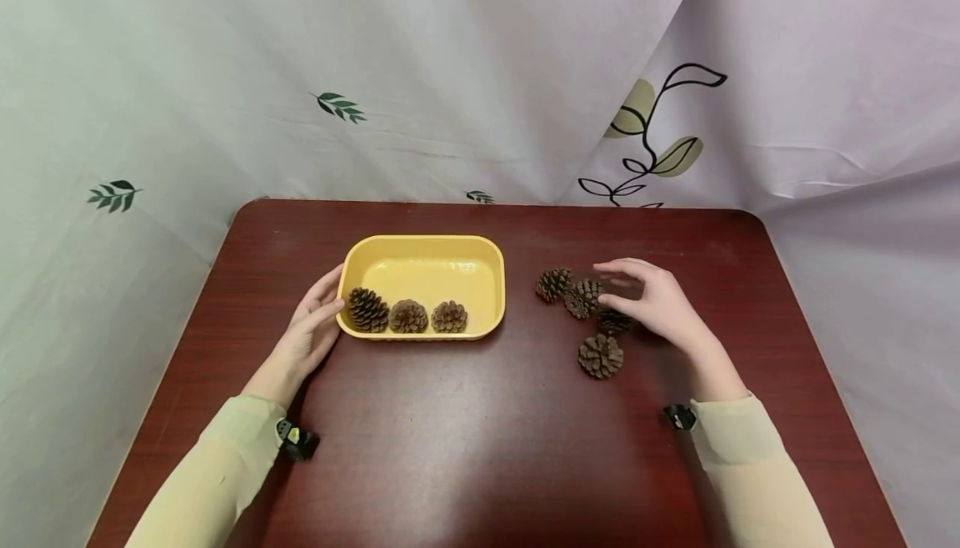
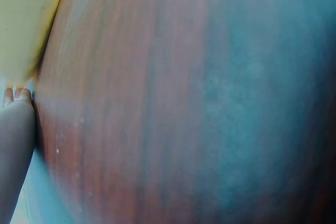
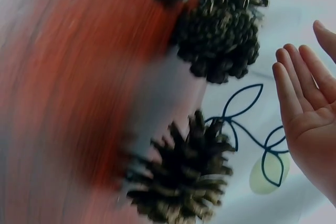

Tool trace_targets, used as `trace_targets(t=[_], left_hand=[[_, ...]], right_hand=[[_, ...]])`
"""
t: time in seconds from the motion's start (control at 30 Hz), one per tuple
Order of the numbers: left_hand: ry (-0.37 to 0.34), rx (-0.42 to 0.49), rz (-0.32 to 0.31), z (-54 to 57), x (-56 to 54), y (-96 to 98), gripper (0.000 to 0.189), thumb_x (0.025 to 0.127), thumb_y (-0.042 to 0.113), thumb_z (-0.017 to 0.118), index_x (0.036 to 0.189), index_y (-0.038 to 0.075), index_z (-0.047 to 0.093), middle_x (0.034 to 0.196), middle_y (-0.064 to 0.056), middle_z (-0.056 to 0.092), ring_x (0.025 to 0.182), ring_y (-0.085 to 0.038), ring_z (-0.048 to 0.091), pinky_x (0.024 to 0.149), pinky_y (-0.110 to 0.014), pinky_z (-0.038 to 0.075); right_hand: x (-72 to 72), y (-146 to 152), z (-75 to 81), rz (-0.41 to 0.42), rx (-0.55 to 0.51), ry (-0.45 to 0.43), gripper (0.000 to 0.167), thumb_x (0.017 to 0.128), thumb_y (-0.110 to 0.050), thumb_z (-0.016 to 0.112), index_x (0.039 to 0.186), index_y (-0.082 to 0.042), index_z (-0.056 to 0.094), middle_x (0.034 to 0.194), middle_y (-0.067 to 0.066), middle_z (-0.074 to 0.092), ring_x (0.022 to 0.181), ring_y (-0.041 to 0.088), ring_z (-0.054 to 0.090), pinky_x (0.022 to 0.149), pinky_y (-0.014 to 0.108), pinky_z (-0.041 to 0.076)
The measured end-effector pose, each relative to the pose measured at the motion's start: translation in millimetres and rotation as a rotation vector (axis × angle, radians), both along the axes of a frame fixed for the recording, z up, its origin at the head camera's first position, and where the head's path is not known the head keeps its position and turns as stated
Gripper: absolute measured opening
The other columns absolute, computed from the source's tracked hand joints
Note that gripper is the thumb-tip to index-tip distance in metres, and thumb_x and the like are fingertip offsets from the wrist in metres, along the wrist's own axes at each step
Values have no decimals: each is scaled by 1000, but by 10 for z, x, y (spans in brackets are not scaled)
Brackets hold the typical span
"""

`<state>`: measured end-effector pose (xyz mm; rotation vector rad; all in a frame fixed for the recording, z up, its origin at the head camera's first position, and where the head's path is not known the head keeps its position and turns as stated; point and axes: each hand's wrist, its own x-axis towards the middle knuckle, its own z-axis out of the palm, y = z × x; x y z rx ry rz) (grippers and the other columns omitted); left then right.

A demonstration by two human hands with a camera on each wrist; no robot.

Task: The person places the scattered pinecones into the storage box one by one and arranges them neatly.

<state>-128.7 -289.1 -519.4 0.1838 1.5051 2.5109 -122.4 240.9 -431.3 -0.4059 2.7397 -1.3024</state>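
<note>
Pinecones point(image 1: 582, 299) on tbl point(image 1: 450, 423), nr fingertips point(image 1: 604, 268) of R hand point(image 1: 654, 298)

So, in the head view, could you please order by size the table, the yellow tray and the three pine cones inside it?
1. Table
2. Yellow tray
3. Left pine cone
4. Middle pine cone and right pine cone: they look too alike to rank.

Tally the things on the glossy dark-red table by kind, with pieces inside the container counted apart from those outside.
Yellow, round-cornered rectangular tray: 1
Brown, scaly pine cones inside the tray: 3
Brown, scaly pine cones outside the tray: 4
Total: 8
</note>
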Motion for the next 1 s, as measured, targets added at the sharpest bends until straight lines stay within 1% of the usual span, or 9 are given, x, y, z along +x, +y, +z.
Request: trace_targets(t=[0.23,0.43,0.63,1.0], left_hand=[[-6,-2,1,7,0,7,55,108,-8,37,153,20,50,149,13,61,135,-2,58,107,-18,49],[-12,2,2,14,-1,7,54,108,-8,38,153,20,50,149,13,61,135,-2,58,107,-18,49],[-13,5,2,13,-5,7,55,108,-8,38,155,18,49,148,12,62,134,-2,58,107,-18,49],[-11,5,6,-3,-15,3,54,108,-9,37,153,19,50,149,12,61,135,-2,58,107,-18,49]], right_hand=[[85,171,27,-13,146,60,45,91,-7,83,135,-7,71,135,16,71,124,40,69,101,57,55],[153,314,-2,-20,240,108,45,90,-9,84,134,-8,72,135,15,71,124,38,67,97,57,52],[214,433,-41,-27,287,126,47,87,-6,86,132,-5,72,133,17,71,121,40,68,97,59,53],[262,586,-74,9,338,114,51,84,-5,88,131,-4,72,130,15,72,121,40,68,98,58,51]])
